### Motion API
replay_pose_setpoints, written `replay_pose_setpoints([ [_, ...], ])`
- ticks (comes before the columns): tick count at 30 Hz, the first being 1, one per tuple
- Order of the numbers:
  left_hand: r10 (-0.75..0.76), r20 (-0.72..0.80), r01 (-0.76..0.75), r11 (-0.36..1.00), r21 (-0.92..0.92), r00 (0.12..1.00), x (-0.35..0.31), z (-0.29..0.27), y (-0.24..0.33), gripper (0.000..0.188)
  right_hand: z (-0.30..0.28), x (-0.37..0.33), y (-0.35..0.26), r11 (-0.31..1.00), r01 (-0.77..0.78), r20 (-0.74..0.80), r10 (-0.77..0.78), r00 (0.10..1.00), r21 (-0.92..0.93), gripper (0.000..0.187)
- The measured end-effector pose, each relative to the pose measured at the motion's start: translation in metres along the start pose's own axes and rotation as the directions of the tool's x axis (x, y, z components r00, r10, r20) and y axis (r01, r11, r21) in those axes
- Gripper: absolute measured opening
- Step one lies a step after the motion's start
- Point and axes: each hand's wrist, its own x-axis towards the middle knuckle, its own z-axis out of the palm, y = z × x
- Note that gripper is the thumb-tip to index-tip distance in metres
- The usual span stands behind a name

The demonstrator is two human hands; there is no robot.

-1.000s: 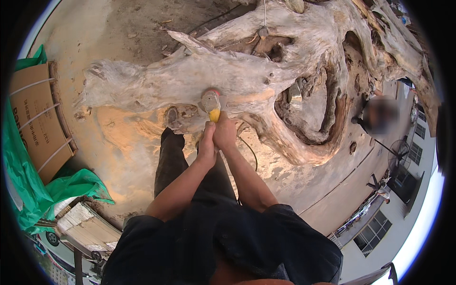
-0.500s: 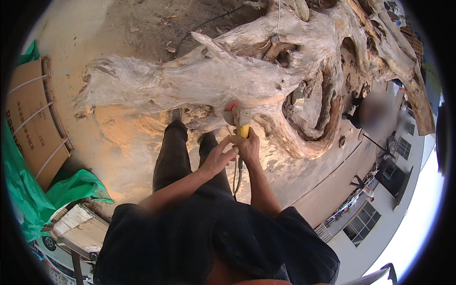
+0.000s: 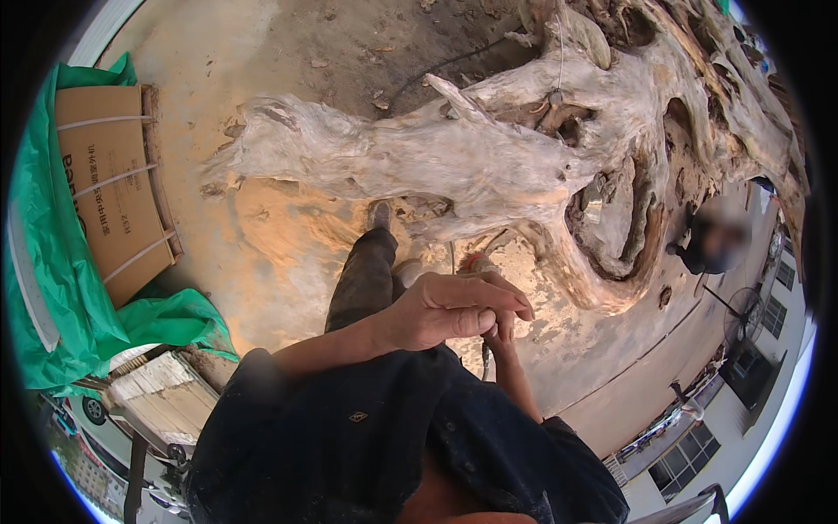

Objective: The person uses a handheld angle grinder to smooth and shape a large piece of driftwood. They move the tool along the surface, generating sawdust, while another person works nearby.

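My left hand (image 3: 445, 310) is raised in front of my right, its fingers stretched out and slightly bent, the thumb below them. I see nothing in it. Behind it, my right hand (image 3: 505, 330) is partly hidden, closed around an angle grinder. Only the grinder's red-rimmed head (image 3: 473, 263) shows past my left hand, with its cord (image 3: 485, 360) hanging below. The grinder's body is hidden. Ahead lies a large pale driftwood-like tree root (image 3: 454, 162), with the grinder apart from its near edge.
Orange sawdust (image 3: 288, 223) covers the ground by the root and my feet. On the left stand a strapped cardboard box (image 3: 113, 188) and a green tarp (image 3: 74, 297). Another person (image 3: 711, 240) is at the right, close to a standing fan (image 3: 742, 313).
The grinder has come away from the root toward me. My left hand has left the grinder's side and risen, now covering much of my right hand. The view has shifted left.
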Motion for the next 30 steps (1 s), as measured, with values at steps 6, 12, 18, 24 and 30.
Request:
replay_pose_setpoints([
  [6,0.303,0.367,-0.079,0.853,-0.516,0.879,0.010,0.133,0.021,0.030,-0.003,-0.024,0.042,0.922,-0.173,-0.095,0.149,0.984,-0.345,0.037],
  [12,0.513,0.448,-0.045,0.693,-0.720,0.732,-0.019,0.217,-0.055,0.048,-0.027,-0.069,0.080,0.828,-0.261,-0.191,0.190,0.963,-0.496,0.049],
  [18,0.462,0.644,0.127,0.745,-0.654,0.609,-0.038,0.259,-0.095,0.035,-0.052,-0.134,0.138,0.879,-0.324,-0.306,0.220,0.926,-0.350,0.049],
  [24,0.405,0.672,0.216,0.736,-0.642,0.620,-0.059,0.301,-0.116,0.032,-0.052,-0.177,0.189,0.910,-0.395,-0.339,0.334,0.879,-0.129,0.046],
  [30,0.361,0.734,0.202,0.807,-0.555,0.575,-0.078,0.312,-0.118,0.037,-0.046,-0.211,0.209,0.934,-0.356,-0.384,0.342,0.858,0.036,0.034],
])
